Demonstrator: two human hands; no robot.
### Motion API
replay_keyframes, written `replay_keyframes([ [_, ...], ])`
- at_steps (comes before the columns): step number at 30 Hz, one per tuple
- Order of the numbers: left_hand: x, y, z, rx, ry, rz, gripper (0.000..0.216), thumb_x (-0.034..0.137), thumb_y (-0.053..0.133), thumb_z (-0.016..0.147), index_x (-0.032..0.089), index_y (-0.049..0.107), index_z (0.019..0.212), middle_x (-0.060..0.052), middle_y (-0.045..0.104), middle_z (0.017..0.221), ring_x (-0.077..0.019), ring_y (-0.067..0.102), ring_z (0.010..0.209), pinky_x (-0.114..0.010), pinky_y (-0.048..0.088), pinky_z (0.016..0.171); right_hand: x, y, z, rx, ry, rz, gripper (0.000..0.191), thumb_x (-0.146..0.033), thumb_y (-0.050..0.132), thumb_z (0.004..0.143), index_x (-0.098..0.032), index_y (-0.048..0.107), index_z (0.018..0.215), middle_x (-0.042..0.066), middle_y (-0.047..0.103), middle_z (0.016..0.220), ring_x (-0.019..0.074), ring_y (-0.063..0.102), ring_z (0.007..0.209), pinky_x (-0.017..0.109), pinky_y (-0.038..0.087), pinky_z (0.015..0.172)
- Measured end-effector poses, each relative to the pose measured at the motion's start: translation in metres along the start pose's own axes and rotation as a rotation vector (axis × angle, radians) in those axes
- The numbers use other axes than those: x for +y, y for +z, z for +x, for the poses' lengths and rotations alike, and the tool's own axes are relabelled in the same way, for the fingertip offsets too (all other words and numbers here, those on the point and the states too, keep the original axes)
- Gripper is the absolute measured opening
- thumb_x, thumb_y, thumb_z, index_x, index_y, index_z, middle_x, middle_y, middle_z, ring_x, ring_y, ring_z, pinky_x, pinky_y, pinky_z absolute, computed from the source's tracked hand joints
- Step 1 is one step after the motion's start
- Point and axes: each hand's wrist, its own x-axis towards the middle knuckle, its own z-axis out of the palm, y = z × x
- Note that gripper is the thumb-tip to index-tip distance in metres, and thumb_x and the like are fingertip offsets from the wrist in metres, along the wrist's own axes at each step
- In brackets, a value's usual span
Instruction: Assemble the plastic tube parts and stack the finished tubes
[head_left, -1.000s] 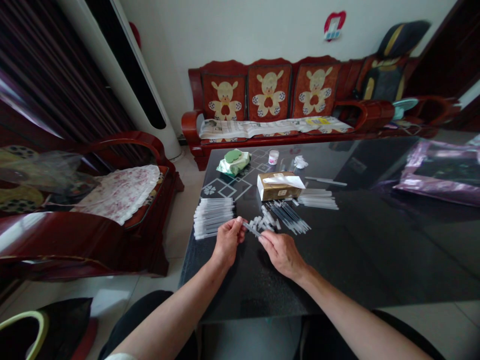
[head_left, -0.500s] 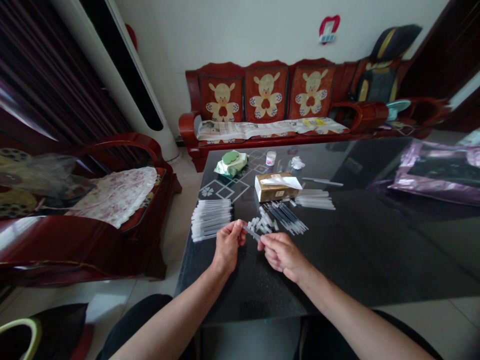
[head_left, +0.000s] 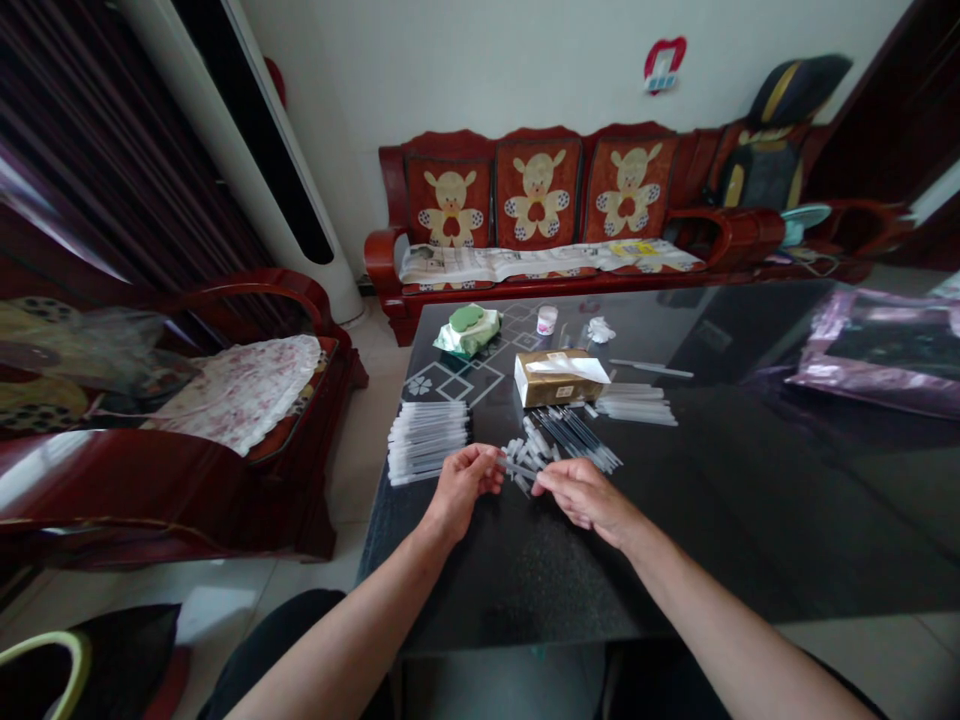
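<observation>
My left hand [head_left: 463, 487] and my right hand [head_left: 583, 491] pinch the two ends of a thin clear pen tube [head_left: 517, 467] just above the black table [head_left: 750, 520]. Both hands have their fingers closed on it. Right behind the tube lies a small heap of clear pen caps [head_left: 525, 450]. A fan of dark pen refills [head_left: 579, 437] lies beside the heap. To the left of my left hand rests a stack of white pens [head_left: 426, 438].
A brown cardboard box [head_left: 559, 377] sits behind the refills, with more white tubes [head_left: 636, 403] to its right. Farther back are a green wipes pack [head_left: 467, 327] and a small cup [head_left: 547, 319]. A purple bag [head_left: 881, 350] lies far right. Red wooden chairs stand left and behind.
My right hand has slid a little right and farther from me, toward the heap of caps. The tube has turned from slanted to nearly level. My left hand has barely shifted.
</observation>
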Motion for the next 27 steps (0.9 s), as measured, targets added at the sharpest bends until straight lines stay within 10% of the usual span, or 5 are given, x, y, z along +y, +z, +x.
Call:
replay_keyframes([
  [5, 0.027, -0.014, 0.005, 0.024, 0.083, 0.157, 0.027, 0.04, 0.07, 0.072, 0.014, 0.068, 0.079, -0.003, 0.061, 0.064, -0.0113, 0.056, 0.055, -0.023, 0.046, 0.055, -0.006, -0.018, -0.002, 0.071, -0.115, -0.037, 0.03, -0.043, 0.061, 0.078, -0.012, 0.062, 0.076, -0.006, 0.046, 0.045, 0.0054, 0.038, 0.035, 0.018, 0.029, 0.034],
  [16, 0.037, -0.013, -0.015, -0.416, 0.443, 1.275, 0.021, 0.026, 0.053, 0.087, 0.023, 0.07, 0.099, -0.003, 0.069, 0.093, -0.0166, 0.062, 0.086, -0.025, 0.045, 0.078, 0.01, -0.013, 0.003, 0.038, -0.075, -0.321, 0.032, -0.042, 0.056, 0.081, -0.012, 0.065, 0.082, -0.003, 0.054, 0.048, 0.0054, 0.044, 0.033, 0.015, 0.031, 0.033],
  [23, 0.074, -0.074, 0.0, -0.011, 0.511, 1.567, 0.019, 0.028, 0.054, 0.087, 0.021, 0.071, 0.093, -0.005, 0.066, 0.093, -0.0179, 0.06, 0.088, -0.027, 0.044, 0.081, 0.008, -0.019, 0.005, 0.115, -0.146, -0.332, 0.039, -0.046, 0.055, 0.082, -0.01, 0.065, 0.096, -0.002, 0.057, 0.05, 0.0053, 0.044, 0.034, 0.015, 0.031, 0.033],
  [27, 0.074, -0.089, 0.002, -0.027, 0.412, 1.704, 0.014, 0.024, 0.06, 0.082, 0.022, 0.071, 0.089, -0.005, 0.066, 0.09, -0.0196, 0.06, 0.09, -0.028, 0.043, 0.081, 0.007, -0.018, 0.005, 0.105, -0.146, -0.352, 0.039, -0.048, 0.055, 0.083, -0.011, 0.066, 0.092, -0.001, 0.057, 0.05, 0.0053, 0.045, 0.034, 0.014, 0.03, 0.033],
])
